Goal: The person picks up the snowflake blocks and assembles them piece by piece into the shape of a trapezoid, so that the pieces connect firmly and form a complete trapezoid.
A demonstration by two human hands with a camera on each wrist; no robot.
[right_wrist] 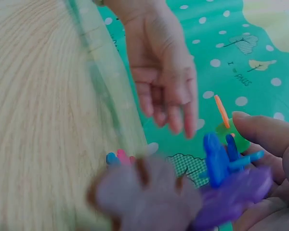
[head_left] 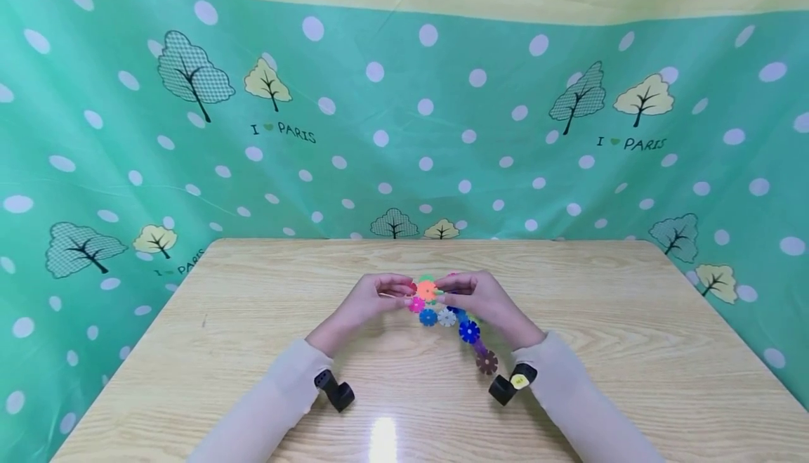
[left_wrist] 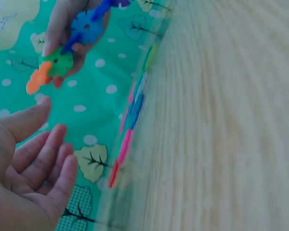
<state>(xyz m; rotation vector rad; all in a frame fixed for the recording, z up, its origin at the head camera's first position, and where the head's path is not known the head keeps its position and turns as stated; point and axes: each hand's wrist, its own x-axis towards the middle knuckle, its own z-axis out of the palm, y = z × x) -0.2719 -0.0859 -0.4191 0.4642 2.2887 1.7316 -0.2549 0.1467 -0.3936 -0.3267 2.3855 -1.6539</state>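
Wooden table (head_left: pixel 632 350) under loose snowflake discs (head_left: pixel 437 317)

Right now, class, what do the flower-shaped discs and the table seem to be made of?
Discs: probably moulded plastic; flat, notched, evenly bright colours, faint sheen. The right hand holds a joined chain; the left hand is beside it. Table: pale wood grain with a glare spot, so smooth-finished; possibly laminate.

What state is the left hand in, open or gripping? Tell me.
Open. The left hand has relaxed, spread fingers holding nothing, apart from the disc chain that the right hand pinches.
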